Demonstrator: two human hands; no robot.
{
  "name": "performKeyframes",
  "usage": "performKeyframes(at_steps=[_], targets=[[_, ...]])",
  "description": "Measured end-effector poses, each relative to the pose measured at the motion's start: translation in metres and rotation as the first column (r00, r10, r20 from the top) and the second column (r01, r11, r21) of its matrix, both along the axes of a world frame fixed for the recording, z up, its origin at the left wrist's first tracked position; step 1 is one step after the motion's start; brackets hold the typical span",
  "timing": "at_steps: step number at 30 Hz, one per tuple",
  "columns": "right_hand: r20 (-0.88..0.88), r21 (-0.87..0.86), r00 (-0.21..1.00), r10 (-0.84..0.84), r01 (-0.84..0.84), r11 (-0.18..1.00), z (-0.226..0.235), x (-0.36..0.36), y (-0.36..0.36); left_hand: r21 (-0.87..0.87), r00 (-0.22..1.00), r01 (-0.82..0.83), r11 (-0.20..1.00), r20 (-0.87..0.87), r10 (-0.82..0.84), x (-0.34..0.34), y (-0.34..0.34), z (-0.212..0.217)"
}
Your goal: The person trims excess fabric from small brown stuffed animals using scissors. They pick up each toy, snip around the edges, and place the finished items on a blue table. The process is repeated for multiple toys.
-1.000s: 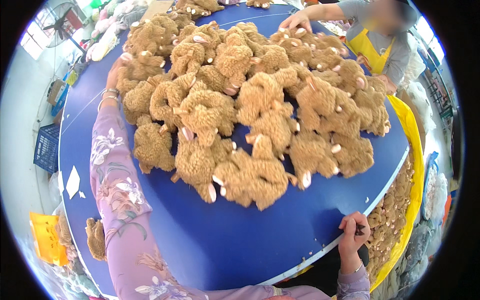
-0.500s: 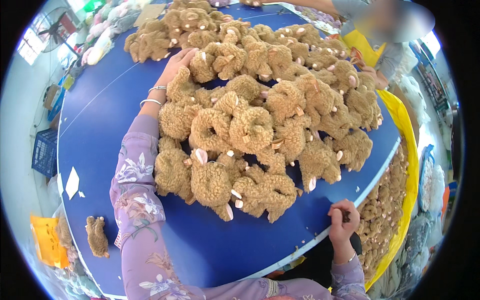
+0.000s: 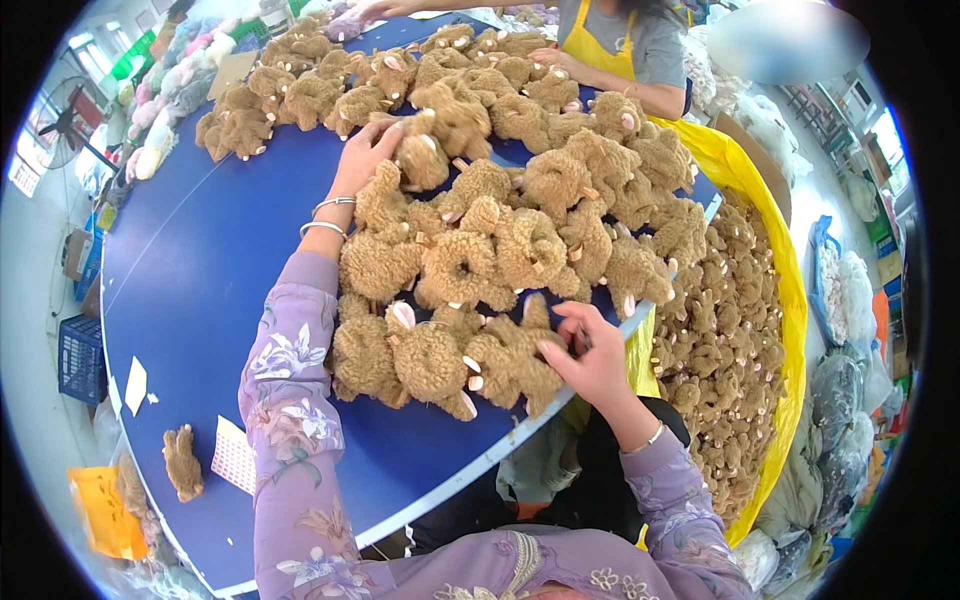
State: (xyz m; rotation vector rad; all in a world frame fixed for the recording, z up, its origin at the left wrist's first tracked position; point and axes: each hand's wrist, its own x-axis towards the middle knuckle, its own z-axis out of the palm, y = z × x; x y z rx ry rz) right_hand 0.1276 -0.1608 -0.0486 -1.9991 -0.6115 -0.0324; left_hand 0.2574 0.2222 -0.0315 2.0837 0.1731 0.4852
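Brown curly plush toys (image 3: pixel 460 265) with pale ear and paw tips lie in a broad pile across the blue table (image 3: pixel 190 300). At the pile's upper left, my left hand (image 3: pixel 368 155) lies with its fingers stretched against the toys, two of which are blurred by motion. My right hand (image 3: pixel 595 355) is at the near right corner, its thumb and forefinger touching a plush toy (image 3: pixel 525 355). Its other fingers curl around something small and dark that I cannot make out. A lone small plush toy (image 3: pixel 182 463) rests at the table's left.
A yellow-lined container (image 3: pixel 790 400) full of brown plush toys stands against the table's right edge. Across the table a person in a yellow apron (image 3: pixel 600 40) reaches over the pile. A printed sheet (image 3: pixel 233 455) and white scraps lie at left, near a blue crate (image 3: pixel 84 355).
My right hand has moved from the table's edge up and left onto the near toys. The pile's near right toys have shifted, my left hand stays against the pile, and the view has turned.
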Motion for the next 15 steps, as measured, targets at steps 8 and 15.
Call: performKeyframes(at_steps=[8,15], targets=[[0.020,0.061,0.999,-0.036,0.034,0.998,-0.006,-0.004,0.002,-0.214,0.989,0.020,0.977,0.149,0.013,-0.029,0.001,0.014],[-0.111,0.070,0.993,-0.036,0.044,0.997,-0.001,-0.003,0.003,0.049,0.647,-0.711,0.701,0.435,0.626,-0.048,0.142,-0.029]])
